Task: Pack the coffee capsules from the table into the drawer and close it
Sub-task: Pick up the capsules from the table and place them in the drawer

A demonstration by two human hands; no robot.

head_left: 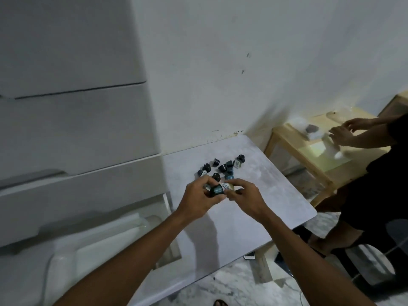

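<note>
An open drawer is seen at lower left, beside the table; no capsules can be made out inside it. Loose capsules are scattered on the table near the wall, some upright, some tipped. Several capsules are clasped between the left hand and right hand, axes roughly sideways, above the table.
</note>
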